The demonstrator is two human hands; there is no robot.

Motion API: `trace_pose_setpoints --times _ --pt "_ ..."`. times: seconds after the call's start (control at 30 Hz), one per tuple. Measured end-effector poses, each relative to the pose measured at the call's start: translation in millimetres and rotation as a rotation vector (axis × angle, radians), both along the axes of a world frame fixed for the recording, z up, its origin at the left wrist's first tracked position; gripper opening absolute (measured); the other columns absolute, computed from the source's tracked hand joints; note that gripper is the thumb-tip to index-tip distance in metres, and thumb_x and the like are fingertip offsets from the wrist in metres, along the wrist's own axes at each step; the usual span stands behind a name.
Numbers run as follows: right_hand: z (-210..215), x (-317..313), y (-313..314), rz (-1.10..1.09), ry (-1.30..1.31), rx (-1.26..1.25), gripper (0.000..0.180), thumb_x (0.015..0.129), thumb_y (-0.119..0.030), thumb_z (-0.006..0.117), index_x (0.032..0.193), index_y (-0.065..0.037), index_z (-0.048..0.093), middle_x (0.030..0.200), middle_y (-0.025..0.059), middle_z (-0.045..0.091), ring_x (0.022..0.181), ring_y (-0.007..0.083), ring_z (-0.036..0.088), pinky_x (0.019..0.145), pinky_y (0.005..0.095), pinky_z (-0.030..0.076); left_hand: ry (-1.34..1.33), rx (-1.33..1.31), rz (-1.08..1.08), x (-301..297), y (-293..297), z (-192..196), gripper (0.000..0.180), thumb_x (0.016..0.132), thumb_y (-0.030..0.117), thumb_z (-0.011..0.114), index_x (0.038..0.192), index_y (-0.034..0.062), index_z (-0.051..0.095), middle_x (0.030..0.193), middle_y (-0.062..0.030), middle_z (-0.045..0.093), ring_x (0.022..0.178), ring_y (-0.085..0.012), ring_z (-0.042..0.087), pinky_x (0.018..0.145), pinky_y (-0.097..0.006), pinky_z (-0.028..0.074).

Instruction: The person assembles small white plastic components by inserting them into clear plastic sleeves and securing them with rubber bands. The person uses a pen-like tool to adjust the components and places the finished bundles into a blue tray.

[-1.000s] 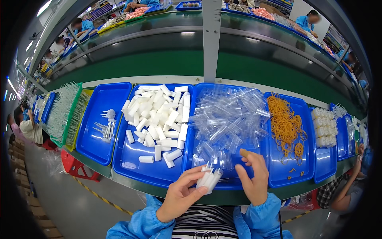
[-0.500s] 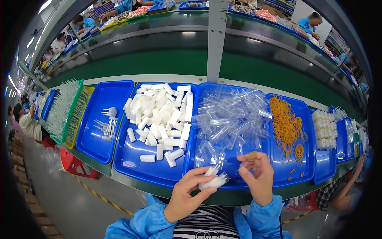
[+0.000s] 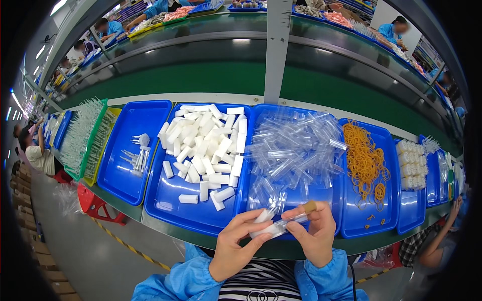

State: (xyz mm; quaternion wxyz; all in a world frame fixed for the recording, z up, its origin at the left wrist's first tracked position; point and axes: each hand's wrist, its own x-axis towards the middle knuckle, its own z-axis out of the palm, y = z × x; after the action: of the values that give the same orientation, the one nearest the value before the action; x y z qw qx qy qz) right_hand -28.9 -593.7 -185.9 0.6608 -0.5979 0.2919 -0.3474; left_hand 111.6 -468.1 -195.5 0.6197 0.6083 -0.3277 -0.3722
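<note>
At the near edge of the clear-tube tray, my left hand (image 3: 233,246) is closed around white cylindrical pieces (image 3: 267,231). Clear plastic sleeves (image 3: 277,201) stick out from their far ends. My right hand (image 3: 320,235) meets it from the right, pinching a clear plastic tube (image 3: 300,218) whose end touches or nearly touches the held pieces. A brown cap-like bit (image 3: 310,206) shows at my right fingertips; I cannot make out whether it belongs to the tube or covers a finger. Beyond both hands lies a heap of clear tubes (image 3: 296,145).
Left of the hands, a blue tray (image 3: 165,208) holds white pieces (image 3: 201,145). Farther left are a tray of slim white-tipped parts (image 3: 138,158) and a green basket (image 3: 90,145). Orange rubber bands (image 3: 362,155) lie to the right. A grey post (image 3: 276,55) rises behind the trays.
My right hand has moved left and slightly down, bringing the clear tube up against the pieces in my left hand. The brown bit now shows. My left hand has barely moved.
</note>
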Motion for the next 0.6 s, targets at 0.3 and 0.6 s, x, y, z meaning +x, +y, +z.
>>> trace_pose_setpoints --times 0.3,0.6 --pt "-10.7 -3.6 4.3 0.045 -0.127 0.112 0.040 0.086 -0.001 0.075 0.114 0.000 0.046 0.106 0.0189 0.070 0.103 0.0197 0.066 0.095 0.0331 0.048 -0.150 -0.006 0.031 0.2 -3.9 -0.7 0.025 0.085 0.003 0.075 0.110 0.0035 0.074 0.126 -0.0185 0.062 0.112 -0.0264 0.063 0.094 -0.034 0.051" --pt "-15.5 -11.0 5.2 -0.110 0.070 -0.550 0.034 0.079 -0.011 0.083 0.104 -0.008 0.060 0.109 0.0060 0.073 0.102 0.0200 0.068 0.102 0.0408 0.040 -0.206 -0.023 -0.029 -7.1 -11.0 -2.6 0.017 0.087 -0.008 0.066 0.104 -0.0032 0.065 0.126 -0.0180 0.056 0.113 -0.0254 0.060 0.096 -0.036 0.050"
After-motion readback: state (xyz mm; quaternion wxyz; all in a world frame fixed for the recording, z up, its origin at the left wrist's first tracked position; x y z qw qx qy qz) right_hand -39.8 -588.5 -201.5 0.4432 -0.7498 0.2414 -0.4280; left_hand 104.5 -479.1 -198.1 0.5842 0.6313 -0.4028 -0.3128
